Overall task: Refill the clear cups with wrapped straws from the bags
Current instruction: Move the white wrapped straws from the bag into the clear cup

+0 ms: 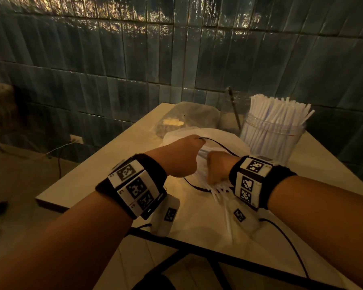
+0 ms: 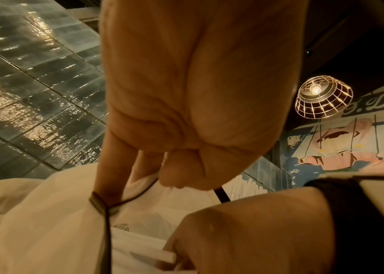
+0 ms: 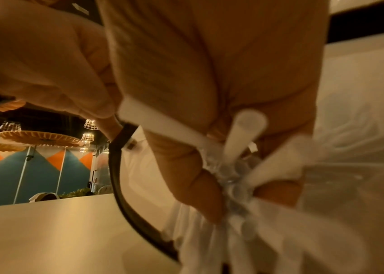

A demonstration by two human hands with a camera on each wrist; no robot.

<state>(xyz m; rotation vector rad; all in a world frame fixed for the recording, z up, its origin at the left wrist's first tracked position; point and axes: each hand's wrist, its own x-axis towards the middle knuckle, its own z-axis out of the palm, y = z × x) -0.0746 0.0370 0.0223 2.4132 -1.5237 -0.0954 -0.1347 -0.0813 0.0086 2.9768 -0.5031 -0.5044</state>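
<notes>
A white plastic bag point(image 1: 199, 218) with a black cord rim lies open on the pale table point(image 1: 96, 178). My left hand point(image 1: 182, 158) pinches the bag's edge and cord point(image 2: 106, 205) and holds them up. Inside the bag's mouth, my right hand point(image 1: 218, 168) grips a bundle of white wrapped straws point(image 1: 218, 190), whose ends fan out below the fist. The right wrist view shows the fingers curled round those straws point(image 3: 244, 148). At the back right stands a clear cup point(image 1: 275, 141) packed with upright wrapped straws.
A clear bag point(image 1: 184, 120) with dark contents lies behind the white one. Beside it a dark stick point(image 1: 234, 107) stands in what looks like another clear cup. A tiled wall is close behind. The table's left edge drops to the floor, where a cable runs from a wall socket point(image 1: 77, 140).
</notes>
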